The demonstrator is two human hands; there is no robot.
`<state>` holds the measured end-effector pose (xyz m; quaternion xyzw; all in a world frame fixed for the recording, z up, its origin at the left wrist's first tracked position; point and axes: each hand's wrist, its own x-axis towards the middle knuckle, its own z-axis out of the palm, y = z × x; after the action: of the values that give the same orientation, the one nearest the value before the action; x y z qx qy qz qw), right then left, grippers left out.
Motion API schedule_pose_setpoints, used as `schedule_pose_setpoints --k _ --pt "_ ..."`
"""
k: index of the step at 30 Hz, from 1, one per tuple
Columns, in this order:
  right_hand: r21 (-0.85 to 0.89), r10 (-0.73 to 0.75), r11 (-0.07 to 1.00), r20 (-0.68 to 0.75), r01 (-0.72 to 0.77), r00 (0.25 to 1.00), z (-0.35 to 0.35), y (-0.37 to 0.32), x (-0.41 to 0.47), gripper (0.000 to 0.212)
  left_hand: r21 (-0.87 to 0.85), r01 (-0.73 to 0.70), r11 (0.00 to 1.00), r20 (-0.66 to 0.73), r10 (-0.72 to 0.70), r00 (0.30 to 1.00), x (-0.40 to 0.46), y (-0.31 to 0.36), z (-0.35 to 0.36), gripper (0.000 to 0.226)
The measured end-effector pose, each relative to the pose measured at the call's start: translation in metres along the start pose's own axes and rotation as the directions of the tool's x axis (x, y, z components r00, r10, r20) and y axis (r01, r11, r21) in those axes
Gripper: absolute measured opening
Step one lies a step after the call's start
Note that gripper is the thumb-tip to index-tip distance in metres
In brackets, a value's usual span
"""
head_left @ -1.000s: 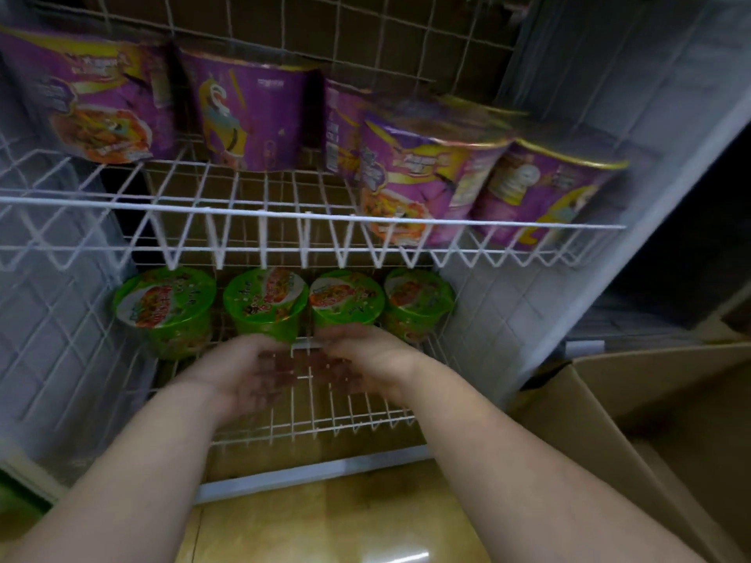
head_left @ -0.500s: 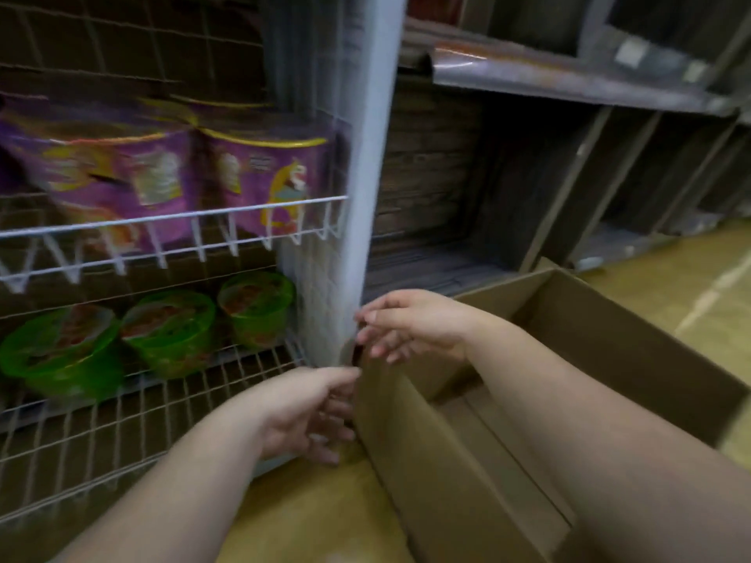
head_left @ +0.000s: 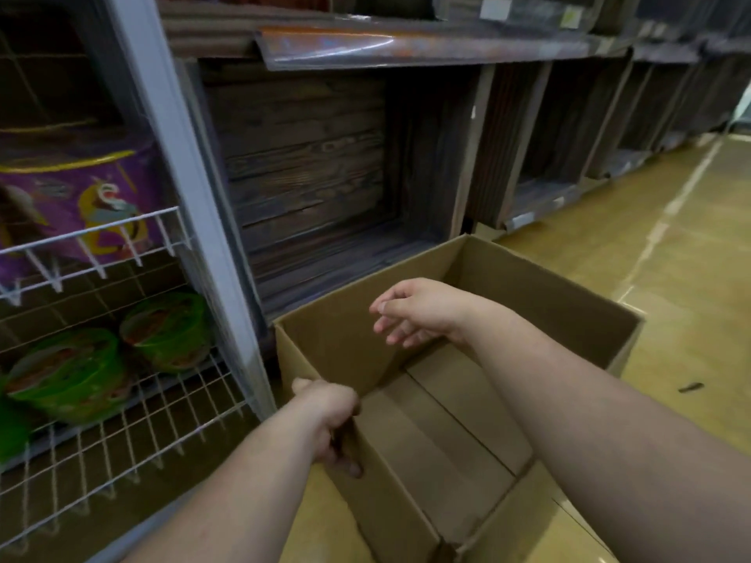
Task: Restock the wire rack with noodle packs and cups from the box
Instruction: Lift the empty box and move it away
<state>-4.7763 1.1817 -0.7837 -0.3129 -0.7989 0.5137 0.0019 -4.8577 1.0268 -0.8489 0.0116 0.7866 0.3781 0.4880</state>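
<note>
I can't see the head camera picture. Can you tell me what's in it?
A left hand grips the near wall of an open cardboard box that looks empty, while the right hand hovers over it, holding nothing. Green noodle cups sit on the wire rack at left.

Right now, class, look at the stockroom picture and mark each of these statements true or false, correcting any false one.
1. The left hand grips the near wall of the cardboard box. True.
2. The right hand holds a noodle cup. False: it holds nothing and hangs over the box.
3. The part of the box's inside in view holds no packs. True.
4. The green cups sit on the upper wire shelf. False: they sit on the lower one, under the purple tub.
</note>
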Motion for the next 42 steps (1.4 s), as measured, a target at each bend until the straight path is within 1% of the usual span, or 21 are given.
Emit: schedule_pose_setpoints --k 4,6,8,10,12,14,15,17,20,21,23,24,26,29,30,32,34,35,37,38,42 --pt "0.012 0.039 0.999 -0.123 -0.037 0.992 -0.027 0.018 -0.01 0.019 -0.084 -0.087 0.993 -0.058 0.083 0.995 0.011 0.009 0.002 0.056" --pt "-0.016 0.019 1.0 -0.232 -0.023 0.972 -0.039 0.025 -0.012 0.018 -0.122 -0.129 0.984 -0.052 0.124 0.991 0.007 0.017 -0.001 0.057" --pt "-0.093 -0.034 0.996 -0.366 0.0 0.93 -0.05 0.032 -0.015 0.022 -0.143 -0.155 0.977 -0.051 0.15 0.987 -0.002 0.026 -0.002 0.058" --pt "-0.245 -0.112 0.969 -0.508 -0.019 0.854 -0.058 0.038 -0.018 0.031 -0.2 -0.184 0.962 -0.058 0.176 0.983 -0.005 0.033 -0.005 0.065" --pt "-0.418 -0.196 0.898 -0.66 -0.138 0.725 -0.065 0.041 -0.022 0.044 -0.245 -0.205 0.948 -0.066 0.195 0.979 -0.009 0.041 -0.008 0.073" --pt "-0.478 -0.252 0.837 -0.768 -0.265 0.589 -0.071 0.04 -0.027 0.056 -0.263 -0.215 0.94 -0.069 0.204 0.976 -0.013 0.049 -0.012 0.074" --pt "-0.468 -0.247 0.829 -0.797 -0.306 0.551 -0.075 0.039 -0.029 0.063 -0.273 -0.205 0.94 -0.058 0.197 0.979 -0.016 0.052 -0.012 0.073" --pt "-0.403 -0.173 0.84 -0.835 -0.365 0.523 -0.083 0.041 -0.032 0.083 -0.294 -0.196 0.935 -0.041 0.193 0.98 -0.021 0.057 -0.012 0.07" --pt "-0.193 0.027 0.889 -0.883 -0.415 0.468 -0.103 0.049 -0.039 0.104 -0.325 -0.252 0.912 -0.04 0.253 0.967 -0.027 0.064 -0.009 0.07" --pt "-0.082 0.108 0.915 -0.893 -0.396 0.436 -0.112 0.051 -0.042 0.106 -0.33 -0.282 0.901 -0.051 0.281 0.958 -0.029 0.068 -0.009 0.071" --pt "0.131 0.241 0.946 -0.896 -0.298 0.372 -0.128 0.051 -0.05 0.108 -0.334 -0.335 0.881 -0.07 0.331 0.941 -0.032 0.076 -0.009 0.073" --pt "0.196 0.273 0.95 -0.896 -0.241 0.349 -0.134 0.051 -0.053 0.107 -0.336 -0.352 0.874 -0.079 0.346 0.935 -0.034 0.08 -0.011 0.074" --pt "0.231 0.27 0.961 -0.906 -0.155 0.325 -0.139 0.05 -0.055 0.104 -0.338 -0.37 0.865 -0.094 0.361 0.928 -0.036 0.087 -0.016 0.074" --pt "0.221 0.236 0.972 -0.92 -0.084 0.314 -0.14 0.053 -0.052 0.101 -0.321 -0.367 0.873 -0.114 0.349 0.93 -0.043 0.095 -0.025 0.067" --pt "0.251 0.251 0.967 -0.913 -0.044 0.321 -0.139 0.054 -0.05 0.099 -0.311 -0.363 0.878 -0.126 0.341 0.932 -0.046 0.097 -0.029 0.065" --pt "0.377 0.332 0.924 -0.877 0.068 0.348 -0.139 0.058 -0.041 0.092 -0.3 -0.349 0.888 -0.144 0.32 0.937 -0.055 0.1 -0.034 0.061" --pt "0.516 0.413 0.837 -0.814 0.181 0.409 -0.134 0.058 -0.034 0.078 -0.294 -0.334 0.895 -0.153 0.301 0.941 -0.062 0.1 -0.041 0.06" --pt "0.557 0.423 0.799 -0.788 0.225 0.447 -0.13 0.057 -0.031 0.068 -0.288 -0.331 0.899 -0.158 0.296 0.942 -0.065 0.1 -0.046 0.061" --pt "0.583 0.39 0.772 -0.749 0.252 0.536 -0.122 0.054 -0.025 0.051 -0.277 -0.319 0.906 -0.163 0.283 0.945 -0.07 0.101 -0.054 0.063" --pt "0.587 0.361 0.764 -0.733 0.269 0.576 -0.12 0.052 -0.022 0.051 -0.277 -0.312 0.909 -0.164 0.275 0.947 -0.073 0.103 -0.056 0.063" --pt "0.649 0.293 0.689 -0.658 0.324 0.694 -0.121 0.043 -0.02 0.076 -0.299 -0.301 0.906 -0.176 0.257 0.95 -0.081 0.115 -0.055 0.063"
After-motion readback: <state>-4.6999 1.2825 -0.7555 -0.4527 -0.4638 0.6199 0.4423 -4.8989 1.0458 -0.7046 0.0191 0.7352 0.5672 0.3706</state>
